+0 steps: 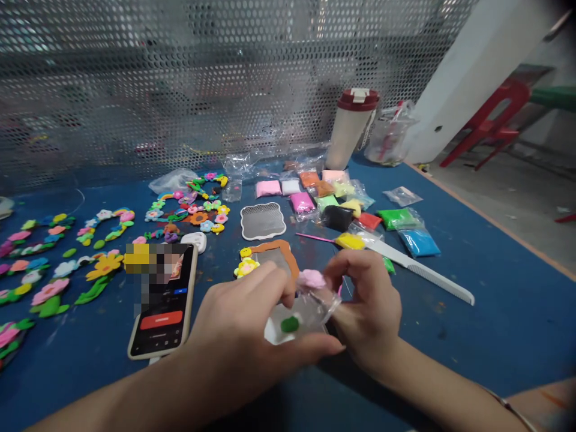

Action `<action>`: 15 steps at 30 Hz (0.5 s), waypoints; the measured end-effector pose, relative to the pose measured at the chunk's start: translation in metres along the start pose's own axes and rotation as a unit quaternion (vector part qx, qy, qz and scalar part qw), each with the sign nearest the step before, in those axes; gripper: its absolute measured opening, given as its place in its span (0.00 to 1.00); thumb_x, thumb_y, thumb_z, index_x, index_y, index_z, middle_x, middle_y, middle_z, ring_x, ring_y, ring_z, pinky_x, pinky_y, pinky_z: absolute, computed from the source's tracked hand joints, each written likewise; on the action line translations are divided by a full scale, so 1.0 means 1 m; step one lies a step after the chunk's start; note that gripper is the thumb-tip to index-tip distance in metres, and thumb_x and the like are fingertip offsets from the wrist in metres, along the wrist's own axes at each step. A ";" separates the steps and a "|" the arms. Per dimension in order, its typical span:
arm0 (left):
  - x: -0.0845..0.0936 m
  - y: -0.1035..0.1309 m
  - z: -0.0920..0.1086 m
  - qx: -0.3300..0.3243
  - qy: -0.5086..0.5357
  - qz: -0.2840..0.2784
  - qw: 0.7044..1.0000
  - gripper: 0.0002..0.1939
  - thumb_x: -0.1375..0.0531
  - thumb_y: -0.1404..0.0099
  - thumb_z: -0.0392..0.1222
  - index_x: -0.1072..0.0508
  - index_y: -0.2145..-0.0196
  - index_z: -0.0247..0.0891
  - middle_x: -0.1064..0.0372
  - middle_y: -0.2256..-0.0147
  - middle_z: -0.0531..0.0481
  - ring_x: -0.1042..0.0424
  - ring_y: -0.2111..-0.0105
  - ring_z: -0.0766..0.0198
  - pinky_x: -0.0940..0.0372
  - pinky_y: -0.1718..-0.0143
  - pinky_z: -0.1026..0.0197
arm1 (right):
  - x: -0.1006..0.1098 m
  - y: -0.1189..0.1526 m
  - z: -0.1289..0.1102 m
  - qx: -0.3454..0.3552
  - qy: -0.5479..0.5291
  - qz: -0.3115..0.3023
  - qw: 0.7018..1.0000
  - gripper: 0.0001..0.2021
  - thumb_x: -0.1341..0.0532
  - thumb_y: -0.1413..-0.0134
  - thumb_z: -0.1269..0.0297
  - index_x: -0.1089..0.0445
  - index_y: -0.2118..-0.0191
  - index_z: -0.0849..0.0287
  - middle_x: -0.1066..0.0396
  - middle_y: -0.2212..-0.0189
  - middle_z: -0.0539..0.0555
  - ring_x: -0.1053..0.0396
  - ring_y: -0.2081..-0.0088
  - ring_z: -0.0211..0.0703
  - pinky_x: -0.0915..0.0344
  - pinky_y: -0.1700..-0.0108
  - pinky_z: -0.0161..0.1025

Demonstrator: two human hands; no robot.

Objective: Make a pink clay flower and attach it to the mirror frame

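Observation:
Between my two hands is a crumpled clear plastic bag with a lump of pale pink clay at its top. My left hand curls its fingers against the bag's left side, while its thumb stretches along the bottom. From the right, my right hand has bent fingers closed at the bag's edge, beside the pink clay. A thin pink sliver shows by these fingers; its kind is unclear. A dark green clay piece lies on a whitish surface framed by my left hand. Just beyond sits a brown-edged frame with yellow flower decorations.
A phone lies left, near several clay-decorated frames. A white mesh frame, clay packets, a pink stick and a white comb lie ahead. A tumbler stands against the perforated metal panel.

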State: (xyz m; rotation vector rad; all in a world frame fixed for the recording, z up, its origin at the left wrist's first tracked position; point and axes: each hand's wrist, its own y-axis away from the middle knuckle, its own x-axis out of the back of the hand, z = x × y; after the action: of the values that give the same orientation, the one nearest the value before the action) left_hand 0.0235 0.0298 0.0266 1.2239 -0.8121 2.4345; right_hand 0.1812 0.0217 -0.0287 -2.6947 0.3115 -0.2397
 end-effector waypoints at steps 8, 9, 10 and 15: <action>0.005 -0.005 -0.007 0.058 0.022 0.037 0.997 0.03 0.45 0.36 0.39 0.35 0.68 0.41 0.37 0.74 0.58 0.36 0.77 0.70 0.41 0.78 0.69 | 0.005 -0.005 0.000 0.186 0.132 -0.044 0.973 0.10 0.39 0.50 0.72 0.42 0.67 0.53 0.38 0.78 0.46 0.38 0.77 0.37 0.40 0.75 0.36; 0.007 -0.006 -0.007 0.056 0.039 0.053 0.996 0.03 0.47 0.34 0.37 0.35 0.64 0.42 0.35 0.72 0.57 0.34 0.74 0.70 0.38 0.75 0.69 | 0.006 -0.007 -0.002 0.192 0.144 -0.058 0.969 0.09 0.39 0.50 0.72 0.42 0.69 0.53 0.38 0.79 0.47 0.38 0.78 0.37 0.41 0.76 0.36; 0.009 -0.006 -0.007 0.048 0.058 0.060 0.995 0.06 0.50 0.33 0.35 0.35 0.62 0.42 0.34 0.70 0.56 0.33 0.73 0.70 0.36 0.72 0.69 | 0.007 -0.009 -0.004 0.195 0.156 -0.069 0.966 0.09 0.40 0.50 0.72 0.41 0.71 0.54 0.37 0.80 0.47 0.38 0.79 0.37 0.41 0.77 0.35; 0.007 -0.005 -0.008 0.021 0.060 0.055 0.996 0.13 0.51 0.32 0.33 0.31 0.55 0.42 0.25 0.60 0.55 0.27 0.60 0.70 0.32 0.57 0.70 | 0.009 -0.013 -0.009 0.202 0.185 -0.079 0.959 0.08 0.41 0.52 0.72 0.40 0.76 0.55 0.35 0.83 0.48 0.39 0.81 0.37 0.43 0.78 0.36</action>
State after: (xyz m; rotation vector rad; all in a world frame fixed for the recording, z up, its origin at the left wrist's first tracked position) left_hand 0.0171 0.0386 0.0301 1.0613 -0.8168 2.5975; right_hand 0.1900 0.0276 -0.0142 -2.2579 0.1337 -0.7728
